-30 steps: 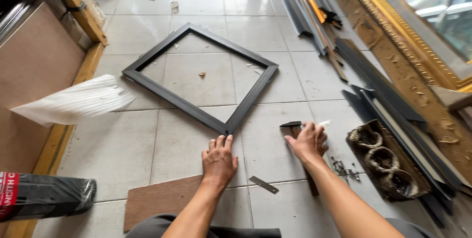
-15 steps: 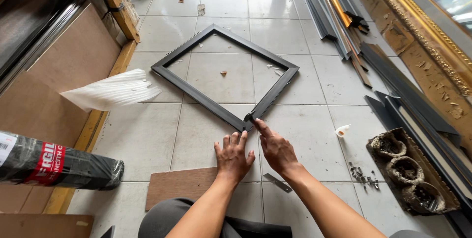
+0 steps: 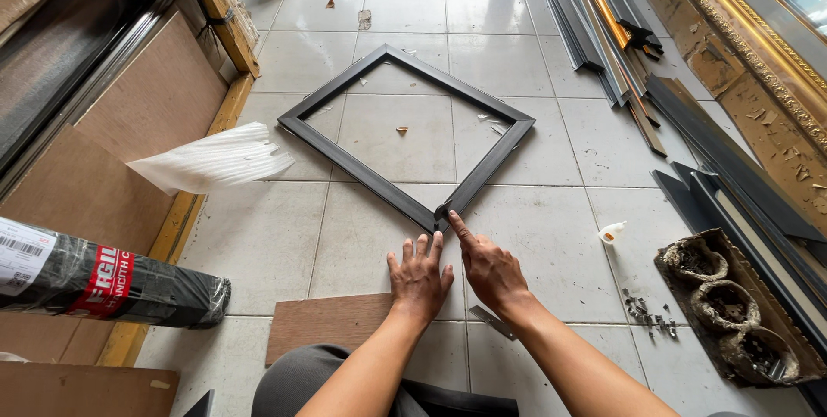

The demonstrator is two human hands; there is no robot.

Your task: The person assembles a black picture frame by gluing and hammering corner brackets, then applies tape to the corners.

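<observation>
Frame: dark grey; floor: pale grey tiles; board: brown; roll: black, red-white label; moulding: ornate gold

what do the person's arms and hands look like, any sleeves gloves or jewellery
Both arms are bare from the bottom edge of the picture to the fingertips, with no sleeves in view. The left hand and the right hand wear no gloves, and no ring, watch or bracelet shows on either. The nails look short and unpainted. Grey fabric, probably trousers, shows beneath the left forearm.
</observation>
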